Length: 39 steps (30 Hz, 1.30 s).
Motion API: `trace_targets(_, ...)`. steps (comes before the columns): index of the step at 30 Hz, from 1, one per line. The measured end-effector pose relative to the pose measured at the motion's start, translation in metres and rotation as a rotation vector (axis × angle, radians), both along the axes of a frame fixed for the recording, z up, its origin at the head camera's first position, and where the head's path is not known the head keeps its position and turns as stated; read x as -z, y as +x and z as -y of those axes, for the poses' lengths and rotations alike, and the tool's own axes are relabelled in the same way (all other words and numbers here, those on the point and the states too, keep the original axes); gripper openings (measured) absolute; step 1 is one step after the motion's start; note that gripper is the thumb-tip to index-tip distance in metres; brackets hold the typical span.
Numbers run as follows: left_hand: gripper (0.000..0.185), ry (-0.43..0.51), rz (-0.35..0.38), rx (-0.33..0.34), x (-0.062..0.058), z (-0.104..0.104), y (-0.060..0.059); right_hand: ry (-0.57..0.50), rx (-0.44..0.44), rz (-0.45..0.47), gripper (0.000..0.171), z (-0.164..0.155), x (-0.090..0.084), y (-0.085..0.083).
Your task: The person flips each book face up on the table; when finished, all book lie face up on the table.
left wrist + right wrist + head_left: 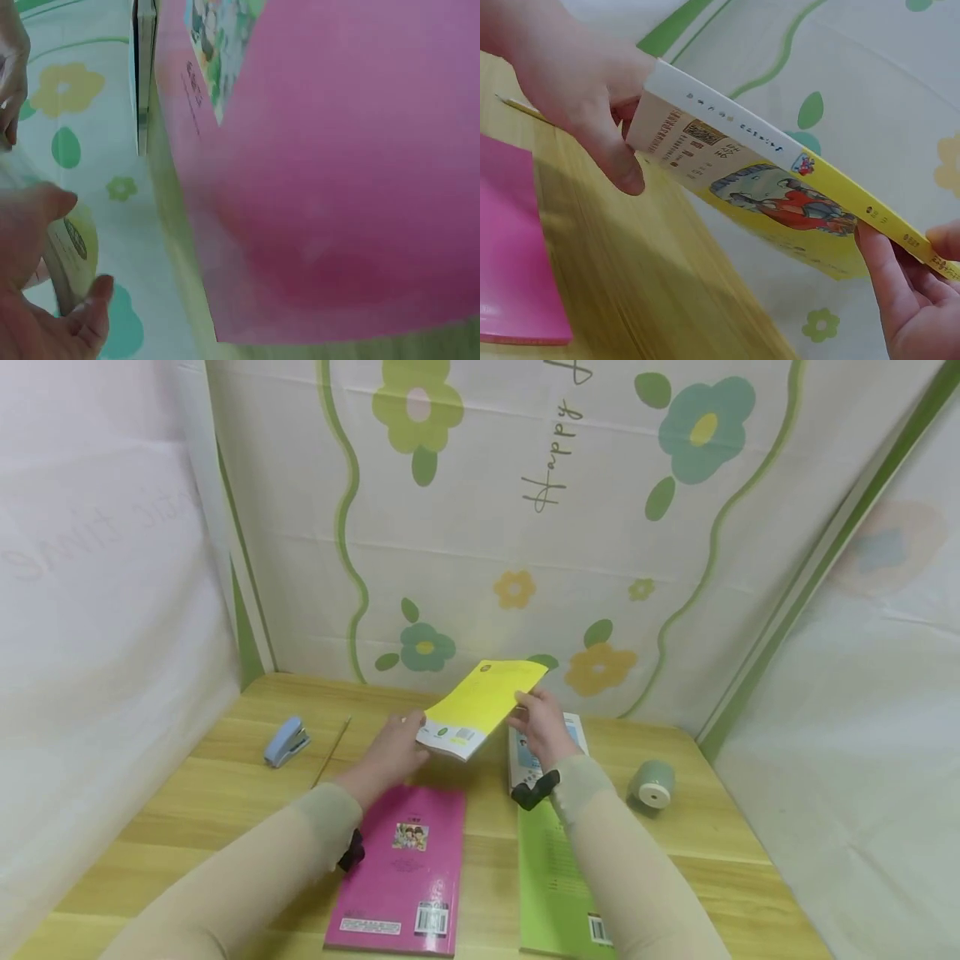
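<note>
A yellow and white book (491, 693) is held up in the air, tilted, between both hands. My left hand (392, 745) grips its white lower left corner. On the spine side my right hand (543, 724) pinches the upper part, thumb on one cover and fingers on the other. The right wrist view shows the book's spine (780, 146) and an illustrated cover (787, 206). Under the left forearm lies a pink book (405, 868). A white book with blue (573, 731) lies behind the right wrist, and a green book (551, 877) lies under the right forearm.
Toward the left of the wooden table (225, 793) are a blue stapler (287, 742) and a pencil (332, 750). A green cylindrical object (654, 783) stands at the right. Flower-printed curtains (465, 527) enclose the table at the back and sides.
</note>
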State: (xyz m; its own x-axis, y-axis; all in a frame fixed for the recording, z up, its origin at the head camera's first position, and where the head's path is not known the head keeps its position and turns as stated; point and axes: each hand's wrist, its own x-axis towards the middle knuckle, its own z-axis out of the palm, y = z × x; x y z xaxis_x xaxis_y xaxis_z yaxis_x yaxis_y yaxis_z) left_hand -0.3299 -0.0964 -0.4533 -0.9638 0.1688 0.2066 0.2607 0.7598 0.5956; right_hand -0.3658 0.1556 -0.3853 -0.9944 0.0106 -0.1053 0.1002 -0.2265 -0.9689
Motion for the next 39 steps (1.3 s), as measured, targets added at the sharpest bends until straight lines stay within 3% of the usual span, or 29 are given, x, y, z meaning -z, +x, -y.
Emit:
trace_targets(5,0.033,-0.078,-0.056,-0.029,-0.009,-0.009,0.008,-0.058,0.021,-0.015,0.024,0.004,-0.008,0.003)
trace_targets(11,0.031,-0.199,-0.161,-0.040,-0.026,-0.024,0.019,-0.069,0.038,-0.022,0.027,0.008,-0.012,0.005)
trace_targets(15,0.027,-0.291,-0.304,0.002,-0.041,-0.034,0.028,-0.077,0.047,-0.026,0.028,0.009,-0.013,0.006)
trace_targets(19,0.023,-0.448,-0.514,0.062,-0.051,-0.045,0.037,-0.081,0.056,-0.027,0.026,0.010,-0.012,0.006)
trace_targets(22,0.022,-0.572,-0.610,0.084,-0.055,-0.052,0.043,-0.078,0.064,-0.024,0.030,0.012,-0.012,0.005)
trace_targets(27,0.024,-0.672,-0.565,0.066,-0.057,-0.062,0.047,-0.025,0.075,-0.042,0.040,0.018,-0.014,0.006)
trace_targets(32,0.031,-0.684,-0.517,-0.001,-0.054,-0.065,0.043,0.034,0.054,-0.076,0.044,0.028,-0.016,0.009)
trace_targets(39,0.038,-0.682,-0.568,0.012,-0.044,-0.055,0.033,0.032,0.010,-0.132,0.049,0.034,-0.021,0.009)
